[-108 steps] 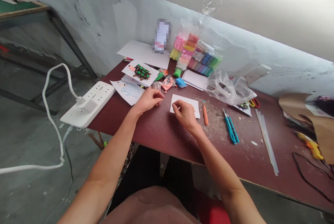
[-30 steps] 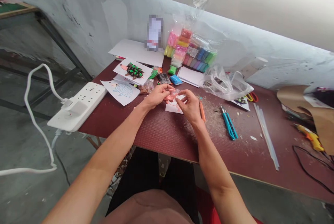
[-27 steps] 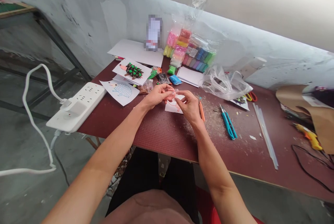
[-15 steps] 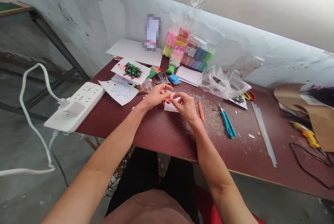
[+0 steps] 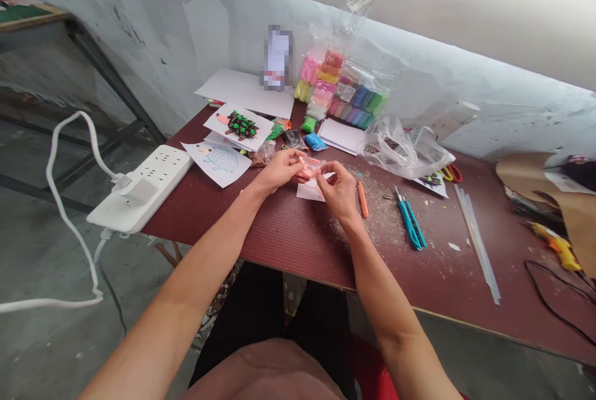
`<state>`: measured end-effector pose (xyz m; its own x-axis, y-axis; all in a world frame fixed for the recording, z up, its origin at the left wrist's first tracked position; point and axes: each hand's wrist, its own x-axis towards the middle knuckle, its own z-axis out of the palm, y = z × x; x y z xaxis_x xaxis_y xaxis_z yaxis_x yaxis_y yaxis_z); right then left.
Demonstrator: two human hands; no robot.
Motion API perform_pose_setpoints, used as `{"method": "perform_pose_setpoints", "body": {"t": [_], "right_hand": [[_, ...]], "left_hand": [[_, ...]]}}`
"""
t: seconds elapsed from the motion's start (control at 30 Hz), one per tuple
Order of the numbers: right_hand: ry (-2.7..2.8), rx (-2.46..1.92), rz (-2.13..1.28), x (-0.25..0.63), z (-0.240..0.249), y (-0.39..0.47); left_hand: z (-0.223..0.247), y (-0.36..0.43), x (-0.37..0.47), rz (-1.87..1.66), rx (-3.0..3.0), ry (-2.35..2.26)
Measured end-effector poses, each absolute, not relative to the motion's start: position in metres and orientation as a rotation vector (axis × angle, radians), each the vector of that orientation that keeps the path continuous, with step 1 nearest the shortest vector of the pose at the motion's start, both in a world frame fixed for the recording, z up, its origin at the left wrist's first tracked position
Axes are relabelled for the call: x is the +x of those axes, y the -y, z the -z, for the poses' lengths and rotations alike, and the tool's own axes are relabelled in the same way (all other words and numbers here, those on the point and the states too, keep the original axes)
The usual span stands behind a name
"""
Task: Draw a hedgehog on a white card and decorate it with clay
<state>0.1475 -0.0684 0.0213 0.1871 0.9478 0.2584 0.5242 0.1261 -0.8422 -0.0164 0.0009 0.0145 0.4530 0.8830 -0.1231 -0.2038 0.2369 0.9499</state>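
No lettering we can read — white label (image 5: pixel 347 92) on far colourful packs (image 5: pixel 359 98) too small, upright far panel (image 5: pixel 278 57) pixelated

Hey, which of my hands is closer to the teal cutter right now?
Your right hand. It is left of the teal cutter, with the orange pen between them. Your left hand is farther left, holding the pink packet.

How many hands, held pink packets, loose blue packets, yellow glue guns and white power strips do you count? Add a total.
Left hand and right hand: 2
Held pink packet: 1
Loose blue packet: 1
Yellow glue gun: 1
White power strip: 1
Total: 6
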Motion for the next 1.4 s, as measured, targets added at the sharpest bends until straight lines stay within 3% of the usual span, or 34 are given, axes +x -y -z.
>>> {"method": "perform_pose_setpoints", "body": {"t": [0.83,1.4], "right_hand": [[1.548,-1.493,-0.678,0.147,-0.018,0.064],[1.242,-1.419,-0.866,0.149,-0.021,0.065]], "left_hand": [[-0.004,0.003,-0.004,-0.92,1.159,-0.84],[-0.007,0.003,-0.003,-0.921,1.111,-0.685]]}}
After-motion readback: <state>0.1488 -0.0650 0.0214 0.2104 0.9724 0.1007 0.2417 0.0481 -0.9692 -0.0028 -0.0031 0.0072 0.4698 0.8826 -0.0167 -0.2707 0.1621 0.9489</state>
